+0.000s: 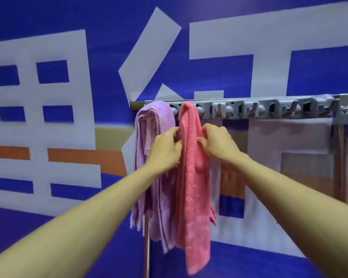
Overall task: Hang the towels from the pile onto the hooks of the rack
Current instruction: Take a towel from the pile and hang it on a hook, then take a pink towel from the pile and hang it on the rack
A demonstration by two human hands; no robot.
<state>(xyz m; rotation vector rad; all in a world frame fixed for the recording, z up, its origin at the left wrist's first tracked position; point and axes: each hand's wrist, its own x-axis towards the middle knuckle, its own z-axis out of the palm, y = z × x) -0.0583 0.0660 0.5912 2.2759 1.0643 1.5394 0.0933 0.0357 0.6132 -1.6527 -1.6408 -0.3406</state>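
Both forearms reach forward. The left hand [165, 151] and the right hand [219, 144] each pinch an edge of the coral-pink terry towel [193, 177] with curled fingers. Two towels hang side by side from the grey hooked rack bar [269, 110]: this one and a lilac terry towel [149, 137] at its left.

On my feed the whole background is a deep blue wall [109, 27] printed with huge white characters: one boxy character [76, 97] fills the left side, and a second [269, 39] with a slanted stroke and wide bars spreads across the top right. Two orange stripes [8, 152] run level through the left character's lower half, with a tan band [113, 135] just above the right-hand one. Low on the right I see a brownish patch [309, 183], too blurred to identify.
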